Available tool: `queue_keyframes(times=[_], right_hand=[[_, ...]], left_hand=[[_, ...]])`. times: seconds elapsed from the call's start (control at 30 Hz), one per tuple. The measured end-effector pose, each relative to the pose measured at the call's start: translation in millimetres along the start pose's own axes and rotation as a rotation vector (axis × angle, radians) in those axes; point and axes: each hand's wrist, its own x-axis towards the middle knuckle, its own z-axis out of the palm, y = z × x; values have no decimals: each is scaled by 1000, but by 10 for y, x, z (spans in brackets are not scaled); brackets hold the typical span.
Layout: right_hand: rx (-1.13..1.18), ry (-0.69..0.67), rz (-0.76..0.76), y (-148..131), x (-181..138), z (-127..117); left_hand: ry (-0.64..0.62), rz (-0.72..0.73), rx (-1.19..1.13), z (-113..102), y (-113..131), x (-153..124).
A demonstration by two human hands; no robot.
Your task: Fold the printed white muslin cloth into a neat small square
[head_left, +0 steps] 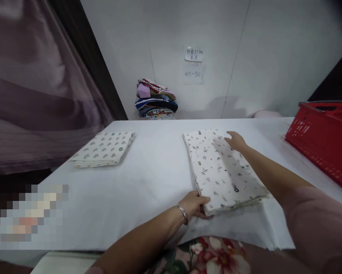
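— Starting with the left hand (194, 205)?
— Closed on the near corner of the folded printed cloth (221, 167), lower centre of the frame, curled round its edge.
— And the right hand (236, 141)?
— Laid open and flat on the far end of the same cloth, gripping nothing.
— Around them?
— On the white table (156, 182): a second folded cloth (104, 148) at centre left, well apart; a red basket (325, 140) at the right edge; stacked clothes (155, 101) against the wall, upper centre.

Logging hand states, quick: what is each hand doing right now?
Left hand: closed, pinching the near corner of the folded white patterned cloth.
Right hand: open, resting flat on that cloth's far part.
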Motion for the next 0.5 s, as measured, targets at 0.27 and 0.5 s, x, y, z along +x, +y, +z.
queue_keyframes(times=[0.27,0.5], right_hand=[[210,-255,-609,-414,-2166,106],[-69,101,-672,-500,-2733,339]], left_hand=[[35,-25,-9,-94,102,-141],[14,88,-77,106,239,-106]])
